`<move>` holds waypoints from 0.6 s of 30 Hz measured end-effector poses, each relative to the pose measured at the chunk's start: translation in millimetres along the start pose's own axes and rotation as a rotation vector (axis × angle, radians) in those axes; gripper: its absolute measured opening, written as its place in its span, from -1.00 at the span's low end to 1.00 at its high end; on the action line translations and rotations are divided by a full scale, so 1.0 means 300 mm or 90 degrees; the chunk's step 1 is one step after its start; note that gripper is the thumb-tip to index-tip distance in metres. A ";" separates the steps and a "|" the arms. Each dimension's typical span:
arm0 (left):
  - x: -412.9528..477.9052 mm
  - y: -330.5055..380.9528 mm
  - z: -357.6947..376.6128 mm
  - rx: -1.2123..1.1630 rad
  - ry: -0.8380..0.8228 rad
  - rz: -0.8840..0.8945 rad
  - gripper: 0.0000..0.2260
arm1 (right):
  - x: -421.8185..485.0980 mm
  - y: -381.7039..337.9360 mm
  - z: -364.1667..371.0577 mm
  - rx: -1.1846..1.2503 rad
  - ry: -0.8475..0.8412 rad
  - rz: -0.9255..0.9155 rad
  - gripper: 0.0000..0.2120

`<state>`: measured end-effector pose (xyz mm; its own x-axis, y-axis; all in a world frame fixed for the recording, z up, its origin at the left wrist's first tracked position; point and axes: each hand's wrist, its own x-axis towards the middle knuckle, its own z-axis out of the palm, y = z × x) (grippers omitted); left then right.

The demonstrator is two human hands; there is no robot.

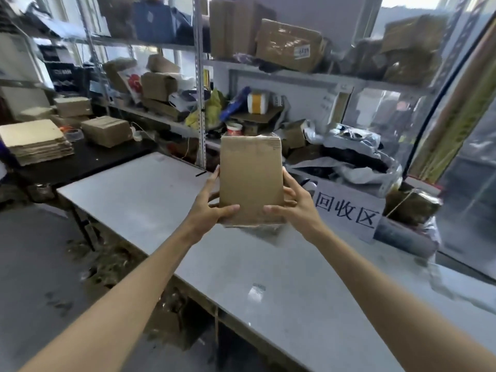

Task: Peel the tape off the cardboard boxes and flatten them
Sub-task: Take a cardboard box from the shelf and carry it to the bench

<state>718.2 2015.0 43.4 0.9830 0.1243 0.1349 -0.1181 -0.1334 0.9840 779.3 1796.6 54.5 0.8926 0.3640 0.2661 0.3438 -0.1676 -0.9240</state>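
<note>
Holding the box (pixel 251 181) upright over the table (pixel 139 194), left hand (pixel 208 208) and right hand (pixel 294 208) both gripped its sides — looked like sizing-up, so next was probably finding a tape edge to pick at.

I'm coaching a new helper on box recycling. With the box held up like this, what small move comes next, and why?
Probably free the right hand and pick at the glossy tape on the top edge of the cardboard box, while the left hand holds it: the box looks sealed and unflattened.
</note>
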 end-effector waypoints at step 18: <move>0.464 -0.172 -0.006 0.028 -0.009 -0.028 -0.12 | 0.400 0.280 -0.026 -0.003 0.022 0.044 -0.01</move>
<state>860.9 2041.0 11.7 0.9890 0.1171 0.0900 -0.0692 -0.1706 0.9829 917.5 1819.0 10.9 0.9239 0.3190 0.2115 0.2823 -0.1948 -0.9393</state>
